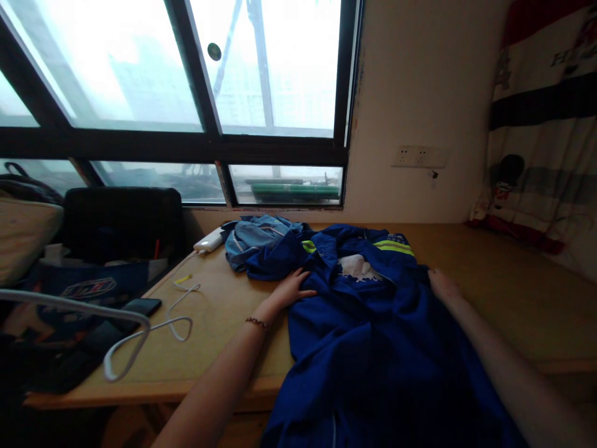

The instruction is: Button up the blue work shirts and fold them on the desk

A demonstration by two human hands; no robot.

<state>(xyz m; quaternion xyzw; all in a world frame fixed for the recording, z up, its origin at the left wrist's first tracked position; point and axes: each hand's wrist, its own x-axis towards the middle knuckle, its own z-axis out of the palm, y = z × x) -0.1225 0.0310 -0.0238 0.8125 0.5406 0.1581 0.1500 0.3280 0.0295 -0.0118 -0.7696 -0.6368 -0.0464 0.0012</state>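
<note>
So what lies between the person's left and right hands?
The dark blue garment fills the stretch between the left hand and the right hand, as the head view shows.

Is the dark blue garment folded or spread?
Spread, though rumpled: the dark blue garment runs past the near edge of the table, left hand and right hand at opposite sides.

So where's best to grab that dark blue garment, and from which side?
I'd grip the dark blue garment by both side edges, from left and right: the left hand is at one, the right hand at the other. It is wide, limp and extends past the table, so one grip might let it sag.
</note>
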